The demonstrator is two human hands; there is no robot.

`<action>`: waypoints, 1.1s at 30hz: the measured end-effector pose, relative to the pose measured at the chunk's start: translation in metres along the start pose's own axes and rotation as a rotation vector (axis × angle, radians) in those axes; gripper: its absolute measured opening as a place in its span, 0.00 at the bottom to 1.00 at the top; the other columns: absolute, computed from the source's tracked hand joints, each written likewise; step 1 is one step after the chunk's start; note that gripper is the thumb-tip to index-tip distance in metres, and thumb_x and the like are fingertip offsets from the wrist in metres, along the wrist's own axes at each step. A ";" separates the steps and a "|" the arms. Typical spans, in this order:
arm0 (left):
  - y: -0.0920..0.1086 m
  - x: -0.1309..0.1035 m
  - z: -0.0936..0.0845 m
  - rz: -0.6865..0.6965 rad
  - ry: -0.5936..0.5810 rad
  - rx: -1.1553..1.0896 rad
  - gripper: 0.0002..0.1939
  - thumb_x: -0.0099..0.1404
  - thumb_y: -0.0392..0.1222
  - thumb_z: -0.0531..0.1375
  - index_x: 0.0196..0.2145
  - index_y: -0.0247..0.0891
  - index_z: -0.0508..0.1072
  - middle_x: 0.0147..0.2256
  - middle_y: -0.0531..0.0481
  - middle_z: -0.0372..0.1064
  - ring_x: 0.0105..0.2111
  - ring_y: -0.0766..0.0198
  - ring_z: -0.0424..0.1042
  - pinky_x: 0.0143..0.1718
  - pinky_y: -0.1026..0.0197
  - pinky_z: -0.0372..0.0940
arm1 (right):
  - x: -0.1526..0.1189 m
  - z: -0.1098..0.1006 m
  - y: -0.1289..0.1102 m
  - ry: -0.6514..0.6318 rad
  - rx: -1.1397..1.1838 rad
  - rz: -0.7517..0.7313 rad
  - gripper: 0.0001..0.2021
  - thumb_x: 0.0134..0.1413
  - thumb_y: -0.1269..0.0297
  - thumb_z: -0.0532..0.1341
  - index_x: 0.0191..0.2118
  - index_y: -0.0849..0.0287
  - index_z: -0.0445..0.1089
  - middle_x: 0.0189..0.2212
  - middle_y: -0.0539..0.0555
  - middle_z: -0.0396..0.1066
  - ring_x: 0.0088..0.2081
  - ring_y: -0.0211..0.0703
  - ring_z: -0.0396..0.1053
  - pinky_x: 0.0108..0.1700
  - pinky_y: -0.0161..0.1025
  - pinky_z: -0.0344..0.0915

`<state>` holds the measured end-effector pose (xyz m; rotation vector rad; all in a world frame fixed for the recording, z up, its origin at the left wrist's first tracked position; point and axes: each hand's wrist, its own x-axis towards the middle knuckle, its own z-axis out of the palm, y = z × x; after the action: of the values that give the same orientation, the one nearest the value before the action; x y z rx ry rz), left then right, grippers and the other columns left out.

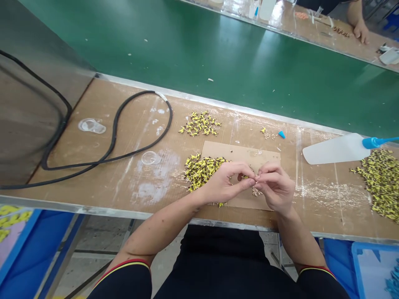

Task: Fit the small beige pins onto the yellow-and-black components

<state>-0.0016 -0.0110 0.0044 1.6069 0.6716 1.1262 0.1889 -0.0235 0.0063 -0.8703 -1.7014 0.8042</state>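
My left hand [235, 179] and my right hand [276, 185] meet fingertip to fingertip above a flat piece of cardboard [246, 151]. Both are pinched closed. A bit of yellow shows inside the curl of my left fingers, probably a small yellow-and-black piece, mostly hidden. What my right fingertips pinch is too small to make out. Beside my left hand lies a heap of small yellow-and-black pieces [199, 170]. Tiny pale pieces [256, 192] are scattered on the cardboard below my hands.
A smaller yellow-and-black pile [201, 123] lies farther back; a larger one [382, 182] is at right. A white squeeze bottle [336, 149] with blue nozzle lies nearby, and a blue cap [282, 134]. A black cable [114, 128] loops at left. Across the green belt [187, 45] is another person's hand [360, 31].
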 end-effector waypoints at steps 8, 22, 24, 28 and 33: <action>-0.008 -0.002 0.005 0.135 0.199 0.075 0.13 0.66 0.50 0.68 0.32 0.38 0.76 0.29 0.49 0.77 0.29 0.67 0.74 0.32 0.64 0.68 | 0.005 -0.001 -0.003 -0.051 0.028 -0.048 0.07 0.62 0.57 0.68 0.34 0.52 0.78 0.28 0.51 0.73 0.29 0.41 0.72 0.32 0.41 0.71; -0.009 -0.006 0.002 0.575 0.236 0.519 0.05 0.66 0.35 0.66 0.39 0.44 0.78 0.30 0.52 0.77 0.26 0.68 0.73 0.29 0.62 0.66 | 0.006 -0.008 -0.006 -0.185 0.071 0.029 0.04 0.63 0.65 0.67 0.35 0.55 0.76 0.31 0.51 0.74 0.30 0.37 0.70 0.31 0.35 0.68; -0.011 -0.005 0.004 0.580 0.266 0.498 0.09 0.65 0.33 0.66 0.42 0.44 0.78 0.31 0.53 0.77 0.27 0.68 0.73 0.30 0.63 0.66 | 0.005 -0.006 -0.008 -0.185 0.055 0.045 0.02 0.64 0.66 0.65 0.37 0.55 0.76 0.32 0.52 0.74 0.31 0.38 0.70 0.31 0.36 0.68; -0.012 -0.004 0.005 0.580 0.299 0.507 0.10 0.63 0.33 0.68 0.42 0.42 0.78 0.31 0.53 0.77 0.27 0.69 0.73 0.30 0.65 0.67 | 0.007 -0.013 -0.009 -0.167 -0.017 0.011 0.02 0.63 0.68 0.65 0.37 0.55 0.75 0.32 0.51 0.74 0.30 0.38 0.70 0.30 0.37 0.68; -0.015 -0.001 -0.004 0.284 0.340 0.434 0.10 0.71 0.33 0.60 0.46 0.40 0.79 0.38 0.48 0.80 0.36 0.67 0.79 0.38 0.65 0.73 | 0.014 -0.039 0.003 -0.245 -0.333 -0.077 0.05 0.60 0.73 0.65 0.37 0.55 0.74 0.31 0.50 0.75 0.29 0.37 0.70 0.29 0.36 0.65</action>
<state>-0.0039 -0.0059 -0.0096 1.9380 0.9829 1.5632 0.2238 -0.0064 0.0204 -0.9515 -2.1124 0.6026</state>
